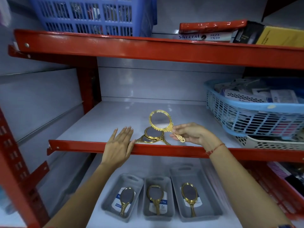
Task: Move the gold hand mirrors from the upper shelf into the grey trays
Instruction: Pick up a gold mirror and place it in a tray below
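My right hand pinches the handle of a gold hand mirror and holds it tilted above the white shelf. Two more gold mirrors lie stacked on the shelf just below it, near the red front rail. My left hand rests flat and open on that rail, touching the handle end of the stacked mirrors. Three grey trays stand side by side on the lower shelf: left tray, middle tray, right tray. Each holds one gold mirror.
A light blue basket full of packets sits on a white basket at the shelf's right end. Above, a blue crate and flat boxes occupy the top shelf. Red uprights frame the left side.
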Demonstrator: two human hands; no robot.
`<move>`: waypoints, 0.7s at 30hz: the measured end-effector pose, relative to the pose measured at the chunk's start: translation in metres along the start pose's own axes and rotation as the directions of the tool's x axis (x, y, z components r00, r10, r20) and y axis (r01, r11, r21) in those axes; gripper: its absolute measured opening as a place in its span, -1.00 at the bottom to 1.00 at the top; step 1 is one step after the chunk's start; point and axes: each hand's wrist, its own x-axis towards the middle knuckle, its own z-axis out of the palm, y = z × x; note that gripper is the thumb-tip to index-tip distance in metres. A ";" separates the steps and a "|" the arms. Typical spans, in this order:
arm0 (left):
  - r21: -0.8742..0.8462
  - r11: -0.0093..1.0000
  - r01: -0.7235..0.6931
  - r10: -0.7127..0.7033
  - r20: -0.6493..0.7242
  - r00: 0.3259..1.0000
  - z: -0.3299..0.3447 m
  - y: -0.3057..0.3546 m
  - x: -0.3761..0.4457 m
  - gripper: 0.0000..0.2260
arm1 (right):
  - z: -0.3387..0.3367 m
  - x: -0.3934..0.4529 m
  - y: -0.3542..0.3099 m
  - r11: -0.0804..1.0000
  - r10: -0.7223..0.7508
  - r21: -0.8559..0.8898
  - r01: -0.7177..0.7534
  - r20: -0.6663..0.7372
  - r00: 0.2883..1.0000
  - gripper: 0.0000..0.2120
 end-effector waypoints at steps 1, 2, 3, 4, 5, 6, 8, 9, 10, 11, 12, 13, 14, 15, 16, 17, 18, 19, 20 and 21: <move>-0.006 1.000 -0.004 0.004 -0.007 1.000 0.000 0.001 -0.001 -0.41 | -0.001 -0.009 0.004 0.998 -0.033 0.058 0.031 0.029 0.999 -0.79; -0.009 1.000 -0.005 0.005 -0.012 1.000 0.000 0.001 -0.002 -0.41 | -0.003 -0.018 0.009 0.993 -0.062 0.100 0.056 0.055 0.997 -0.80; -0.014 1.000 -0.004 0.004 -0.017 1.000 -0.001 0.002 -0.003 -0.41 | -0.004 -0.028 0.015 0.988 -0.083 0.140 0.071 0.081 0.993 -0.81; -0.017 1.000 -0.004 0.003 -0.025 1.000 0.000 0.003 -0.004 -0.41 | -0.007 -0.036 0.023 0.983 -0.091 0.170 0.073 0.098 0.991 -0.79; -0.017 1.000 -0.003 0.003 -0.030 1.000 -0.001 0.003 -0.004 -0.41 | -0.010 -0.044 0.031 0.979 -0.097 0.188 0.074 0.113 0.989 -0.78; -0.016 1.000 -0.003 0.003 -0.033 0.999 -0.001 0.003 -0.004 -0.41 | -0.014 -0.051 0.041 0.979 -0.095 0.191 0.071 0.121 0.988 -0.76; -0.012 1.000 -0.002 0.001 -0.040 0.999 -0.001 0.004 -0.004 -0.42 | -0.022 -0.062 0.061 0.982 -0.077 0.183 0.050 0.141 0.987 -0.72; -0.017 1.000 -0.002 0.001 -0.045 0.999 0.000 0.004 -0.005 -0.43 | -0.027 -0.067 0.073 0.983 -0.057 0.180 0.029 0.153 0.987 -0.68; -0.020 1.000 -0.001 0.000 -0.049 0.999 0.001 0.005 -0.005 -0.44 | -0.031 -0.070 0.085 0.985 -0.036 0.170 0.007 0.166 0.985 -0.62; -0.021 1.000 -0.002 0.001 -0.056 0.998 0.001 0.004 -0.006 -0.45 | -0.036 -0.073 0.098 0.987 -0.011 0.158 -0.017 0.177 0.984 -0.54; -0.023 1.000 -0.003 0.002 -0.068 0.998 0.003 0.004 -0.007 -0.47 | -0.042 -0.075 0.112 0.989 0.026 0.139 -0.051 0.180 0.983 -0.47; -0.025 1.000 -0.009 0.007 -0.086 0.996 0.004 0.003 -0.006 -0.49 | -0.047 -0.075 0.126 0.989 0.066 0.118 -0.088 0.178 0.982 -0.44; -0.027 1.000 -0.016 0.013 -0.099 0.995 0.006 0.003 -0.007 -0.51 | -0.052 -0.075 0.141 0.987 0.110 0.094 -0.127 0.164 0.980 -0.45; -0.022 0.999 -0.025 0.022 -0.126 0.992 0.007 0.002 -0.007 -0.52 | -0.056 -0.075 0.153 0.983 0.154 0.081 -0.166 0.143 0.978 -0.48; -0.019 0.999 -0.033 0.029 -0.146 0.989 0.008 0.002 -0.007 -0.54 | -0.060 -0.074 0.165 0.975 0.198 0.079 -0.207 0.111 0.974 -0.53; -0.026 0.999 -0.039 0.034 -0.162 0.986 0.011 0.001 -0.007 -0.55 | -0.064 -0.071 0.178 0.964 0.245 0.088 -0.251 0.080 0.966 -0.59; -0.031 0.998 -0.049 0.042 -0.183 0.982 0.012 0.000 -0.006 -0.56 | -0.069 -0.068 0.189 0.953 0.284 0.093 -0.288 0.051 0.958 -0.67; -0.032 0.998 -0.059 0.051 -0.205 0.978 0.014 0.000 -0.005 -0.57 | -0.071 -0.064 0.199 0.940 0.327 0.100 -0.326 0.010 0.945 -0.73; -0.033 0.997 -0.067 0.058 -0.236 0.970 0.015 0.000 -0.004 -0.58 | -0.076 -0.058 0.209 0.930 0.362 0.083 -0.358 -0.034 0.932 -0.75; -0.028 0.996 -0.079 0.069 -0.262 0.963 0.017 -0.001 -0.003 -0.59 | -0.079 -0.051 0.219 0.913 0.404 0.085 -0.398 -0.070 0.912 -0.73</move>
